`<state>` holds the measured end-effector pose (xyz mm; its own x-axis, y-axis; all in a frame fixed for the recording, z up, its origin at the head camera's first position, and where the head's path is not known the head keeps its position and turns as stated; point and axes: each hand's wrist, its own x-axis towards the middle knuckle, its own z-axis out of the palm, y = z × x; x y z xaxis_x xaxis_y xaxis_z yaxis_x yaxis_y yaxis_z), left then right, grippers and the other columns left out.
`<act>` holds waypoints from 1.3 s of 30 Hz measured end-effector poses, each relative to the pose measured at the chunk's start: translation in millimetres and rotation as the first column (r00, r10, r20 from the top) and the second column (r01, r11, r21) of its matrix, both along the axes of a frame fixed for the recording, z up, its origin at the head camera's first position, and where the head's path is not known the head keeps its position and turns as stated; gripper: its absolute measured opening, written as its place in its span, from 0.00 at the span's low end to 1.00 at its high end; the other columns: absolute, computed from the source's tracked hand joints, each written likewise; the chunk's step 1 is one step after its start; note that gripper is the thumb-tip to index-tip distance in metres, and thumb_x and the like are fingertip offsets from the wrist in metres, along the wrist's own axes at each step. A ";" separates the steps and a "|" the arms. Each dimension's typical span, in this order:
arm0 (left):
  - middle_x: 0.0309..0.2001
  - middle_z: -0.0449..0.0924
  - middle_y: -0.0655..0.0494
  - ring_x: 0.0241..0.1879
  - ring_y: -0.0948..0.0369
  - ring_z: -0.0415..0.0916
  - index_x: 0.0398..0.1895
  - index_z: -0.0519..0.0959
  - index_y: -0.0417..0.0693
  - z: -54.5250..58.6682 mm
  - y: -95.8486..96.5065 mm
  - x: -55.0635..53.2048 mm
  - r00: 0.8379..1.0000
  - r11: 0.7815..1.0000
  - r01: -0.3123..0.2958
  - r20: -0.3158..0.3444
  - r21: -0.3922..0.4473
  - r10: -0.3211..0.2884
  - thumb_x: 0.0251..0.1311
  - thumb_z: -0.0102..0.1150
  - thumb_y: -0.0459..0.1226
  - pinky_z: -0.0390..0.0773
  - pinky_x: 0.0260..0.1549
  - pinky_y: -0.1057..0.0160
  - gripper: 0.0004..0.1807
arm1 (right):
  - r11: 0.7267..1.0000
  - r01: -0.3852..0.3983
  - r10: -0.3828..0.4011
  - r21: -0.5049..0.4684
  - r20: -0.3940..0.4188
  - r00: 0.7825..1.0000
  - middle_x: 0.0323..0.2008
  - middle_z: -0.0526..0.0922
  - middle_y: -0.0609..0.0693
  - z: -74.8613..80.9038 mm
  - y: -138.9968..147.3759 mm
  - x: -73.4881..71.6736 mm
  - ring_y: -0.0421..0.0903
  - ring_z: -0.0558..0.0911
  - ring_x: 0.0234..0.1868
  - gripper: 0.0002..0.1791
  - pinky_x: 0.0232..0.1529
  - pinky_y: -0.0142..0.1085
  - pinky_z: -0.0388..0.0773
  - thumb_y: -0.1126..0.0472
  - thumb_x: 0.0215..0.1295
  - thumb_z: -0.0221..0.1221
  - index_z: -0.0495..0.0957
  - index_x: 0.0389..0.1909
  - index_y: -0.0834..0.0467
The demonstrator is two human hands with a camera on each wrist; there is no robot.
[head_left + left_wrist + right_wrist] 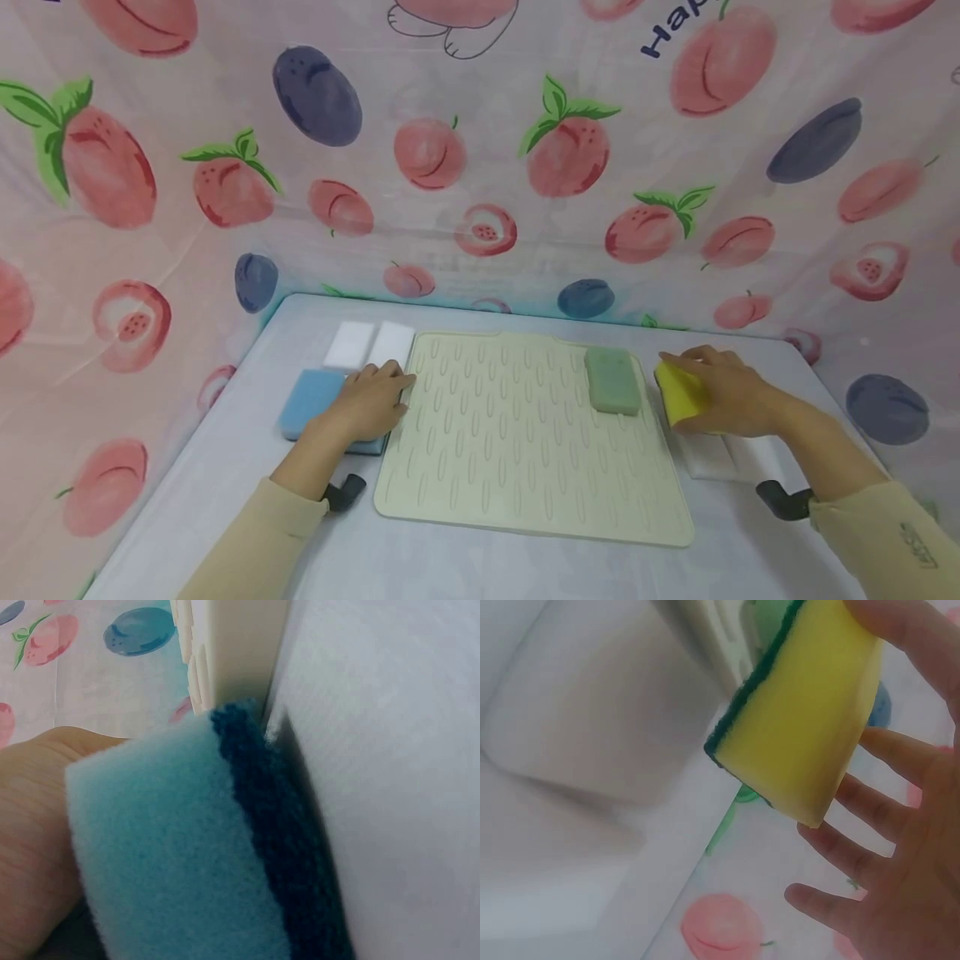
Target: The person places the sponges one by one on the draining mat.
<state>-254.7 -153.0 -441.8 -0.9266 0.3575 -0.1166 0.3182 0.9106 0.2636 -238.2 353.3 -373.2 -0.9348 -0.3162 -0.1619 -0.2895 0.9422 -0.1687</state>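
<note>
My right hand (731, 396) holds a yellow sponge (682, 392) with a green scouring layer, beside the right edge of a cream ridged mat (525, 442). In the right wrist view the thumb and fingertips touch this tilted sponge (802, 705), and the other fingers are spread. At the mat's left side, my left hand (367, 404) lies over a blue sponge (367, 447) with a dark scouring layer. Up close, the left wrist view shows that sponge (172, 840) in front of the hand; its fingertips are hidden. Another blue sponge (309, 400) lies left of the hand.
A green sponge (613, 382) lies on the mat's upper right. Two white blocks (349, 344) are behind the left hand; flat white pieces (708, 458) lie under and near the right hand. A fruit-print curtain (480, 167) hangs behind the white table (465, 567).
</note>
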 end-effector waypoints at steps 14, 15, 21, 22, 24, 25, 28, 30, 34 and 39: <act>0.59 0.75 0.48 0.55 0.49 0.69 0.74 0.73 0.47 3.8 -0.6 -2.4 1.000 1.000 -0.001 -0.012 -0.011 0.001 0.72 0.62 0.40 0.70 0.52 0.45 0.28 | 1.000 -0.010 0.009 -0.009 -0.027 1.000 0.68 0.69 0.60 -0.7 -19.9 14.3 0.62 0.68 0.63 0.58 0.57 0.67 0.75 0.34 0.47 0.77 0.64 0.79 0.47; 0.59 0.75 0.48 0.55 0.49 0.69 0.74 0.73 0.47 3.6 -0.8 -2.6 1.000 1.000 0.001 -0.015 -0.012 -0.001 0.72 0.62 0.40 0.70 0.52 0.45 0.28 | 1.000 -0.015 0.015 -0.010 -0.031 0.999 0.68 0.70 0.60 -0.7 -21.3 15.0 0.62 0.68 0.62 0.58 0.57 0.67 0.75 0.34 0.46 0.77 0.65 0.79 0.48; 0.60 0.75 0.49 0.55 0.50 0.69 0.74 0.73 0.47 2.5 -1.6 -4.1 1.000 1.000 0.002 -0.016 -0.011 -0.002 0.72 0.62 0.40 0.70 0.53 0.44 0.28 | 1.000 -0.017 0.017 -0.016 -0.033 0.999 0.67 0.70 0.59 -1.5 -27.1 19.5 0.61 0.69 0.61 0.59 0.57 0.67 0.74 0.34 0.46 0.77 0.65 0.79 0.48; 0.60 0.75 0.49 0.55 0.50 0.69 0.74 0.73 0.47 2.4 -1.6 -4.3 1.000 1.000 0.000 -0.016 -0.012 0.000 0.72 0.62 0.40 0.70 0.53 0.44 0.28 | 1.000 -0.014 0.014 -0.017 -0.032 0.999 0.67 0.70 0.59 -1.8 -28.2 20.4 0.61 0.69 0.62 0.59 0.57 0.67 0.74 0.34 0.46 0.77 0.65 0.79 0.47; 0.60 0.75 0.49 0.54 0.50 0.69 0.74 0.73 0.47 2.0 -1.8 -4.7 1.000 1.000 0.000 -0.017 -0.014 0.000 0.72 0.62 0.41 0.70 0.52 0.45 0.28 | 1.000 -0.008 0.008 -0.014 -0.031 0.999 0.67 0.70 0.59 -2.8 -31.0 21.5 0.61 0.69 0.62 0.59 0.58 0.68 0.73 0.33 0.46 0.77 0.65 0.79 0.47; 0.60 0.75 0.49 0.54 0.50 0.69 0.74 0.73 0.47 1.8 -1.8 -4.8 1.000 1.000 0.001 -0.019 -0.015 -0.002 0.72 0.62 0.41 0.70 0.52 0.45 0.28 | 1.000 -0.008 0.008 -0.011 -0.032 0.999 0.67 0.70 0.58 -3.5 -32.3 22.0 0.60 0.69 0.62 0.59 0.59 0.68 0.72 0.32 0.46 0.77 0.65 0.79 0.47; 0.60 0.75 0.49 0.54 0.50 0.69 0.74 0.73 0.47 1.4 -1.9 -4.5 1.000 1.000 0.004 -0.019 -0.019 -0.004 0.72 0.62 0.41 0.70 0.52 0.45 0.28 | 1.000 -0.013 0.012 -0.014 -0.035 0.999 0.67 0.71 0.58 -4.7 -37.1 24.7 0.60 0.70 0.61 0.59 0.59 0.67 0.72 0.31 0.45 0.76 0.65 0.79 0.46; 0.60 0.75 0.49 0.53 0.50 0.69 0.74 0.73 0.47 1.4 -1.9 -4.3 1.000 1.000 0.005 -0.017 -0.015 -0.005 0.72 0.62 0.41 0.70 0.52 0.44 0.28 | 0.999 -0.027 0.026 -0.017 -0.042 0.999 0.66 0.72 0.59 -5.4 -39.7 26.3 0.59 0.71 0.60 0.59 0.58 0.66 0.72 0.30 0.45 0.76 0.65 0.78 0.47; 0.60 0.75 0.49 0.54 0.50 0.69 0.73 0.73 0.47 0.4 -2.0 -3.7 1.000 1.000 0.006 -0.011 -0.007 -0.006 0.72 0.61 0.40 0.70 0.54 0.42 0.28 | 0.999 -0.039 0.037 -0.021 -0.050 0.998 0.65 0.72 0.57 -7.8 -43.5 29.0 0.57 0.71 0.58 0.58 0.58 0.63 0.73 0.30 0.46 0.76 0.66 0.78 0.46; 0.60 0.75 0.49 0.54 0.50 0.69 0.74 0.73 0.47 -2.3 -2.2 -3.1 1.000 1.000 0.008 -0.007 -0.008 -0.008 0.72 0.61 0.40 0.70 0.56 0.41 0.28 | 0.999 -0.041 0.040 -0.017 -0.057 0.998 0.65 0.72 0.57 -11.8 -47.8 32.3 0.57 0.72 0.58 0.58 0.58 0.63 0.73 0.30 0.45 0.76 0.66 0.78 0.46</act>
<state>-257.8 -155.3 -444.2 -0.9245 0.3642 -0.1128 0.3276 0.9101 0.2536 -205.9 305.6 -385.0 -0.9287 -0.3563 -0.1031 -0.3369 0.9265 -0.1678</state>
